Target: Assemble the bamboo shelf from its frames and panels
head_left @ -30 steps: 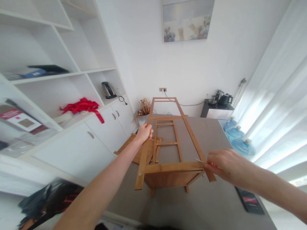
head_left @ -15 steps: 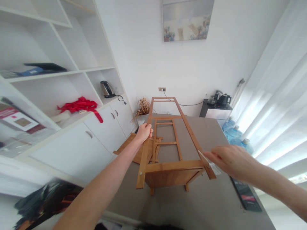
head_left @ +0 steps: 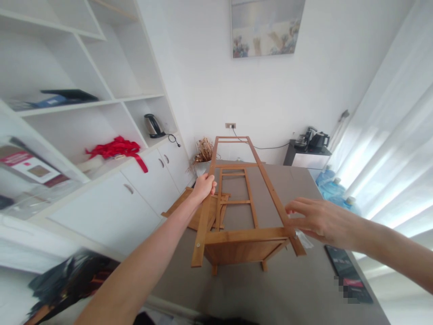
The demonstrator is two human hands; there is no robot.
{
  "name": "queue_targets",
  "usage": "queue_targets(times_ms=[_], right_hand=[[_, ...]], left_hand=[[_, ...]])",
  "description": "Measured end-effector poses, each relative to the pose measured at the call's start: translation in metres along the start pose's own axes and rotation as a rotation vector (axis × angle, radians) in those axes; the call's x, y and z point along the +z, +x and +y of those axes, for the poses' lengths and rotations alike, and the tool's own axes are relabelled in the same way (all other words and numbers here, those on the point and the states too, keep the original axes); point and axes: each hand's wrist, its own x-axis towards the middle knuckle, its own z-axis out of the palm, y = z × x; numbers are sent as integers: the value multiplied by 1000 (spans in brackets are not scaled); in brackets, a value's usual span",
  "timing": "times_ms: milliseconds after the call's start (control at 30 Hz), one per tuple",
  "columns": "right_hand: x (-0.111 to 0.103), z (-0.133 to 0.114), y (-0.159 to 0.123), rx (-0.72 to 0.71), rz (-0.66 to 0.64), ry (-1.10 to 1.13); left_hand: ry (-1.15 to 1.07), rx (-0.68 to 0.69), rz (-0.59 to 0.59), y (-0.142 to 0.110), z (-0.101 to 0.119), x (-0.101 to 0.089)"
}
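My left hand [head_left: 204,186] is closed around the left rail of a wooden frame [head_left: 270,187], which lies on top of an upright wooden panel section [head_left: 233,253]. My right hand [head_left: 314,221] is at the near end of the frame's right rail, by the corner joint. Its thumb and index finger close around a thin metal hex key, mostly hidden by the fingers. A small clear plastic bag [head_left: 307,240] shows just below this hand. Inside the frame's outline, a smaller wooden frame [head_left: 251,205] is visible lower down.
Wooden panels [head_left: 189,212] lie on the grey table [head_left: 284,284] to the left. A dark phone-like object [head_left: 347,266] rests near the right edge. White cabinets [head_left: 142,180] line the left, and blue water bottles [head_left: 334,189] stand beside the curtain.
My right hand has shifted slightly up and left, its fingers opening out and coming around the hex key that showed more plainly before. My left hand keeps its grip on the rail.
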Motion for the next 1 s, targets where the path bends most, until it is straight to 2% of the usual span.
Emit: queue_targets(times_ms=[333, 433, 533, 667, 833, 933, 1000], right_hand=[[8, -4, -8, -103, 49, 75], [7, -5, -7, -84, 47, 112], [6, -9, -5, -17, -9, 128], [4, -25, -1, 170, -102, 174], [1, -43, 14, 604, -182, 252], [3, -42, 21, 818, -257, 441], [5, -39, 22, 891, -337, 630]], left_hand=[[8, 8, -1, 1, -2, 2], [11, 11, 2, 1, -1, 2], [11, 16, 9, 0, 1, 2], [6, 24, 12, -1, 0, 1], [10, 43, -6, -2, -1, -1], [17, 54, -13, -2, -2, -1], [21, 56, -16, -2, -2, -2]])
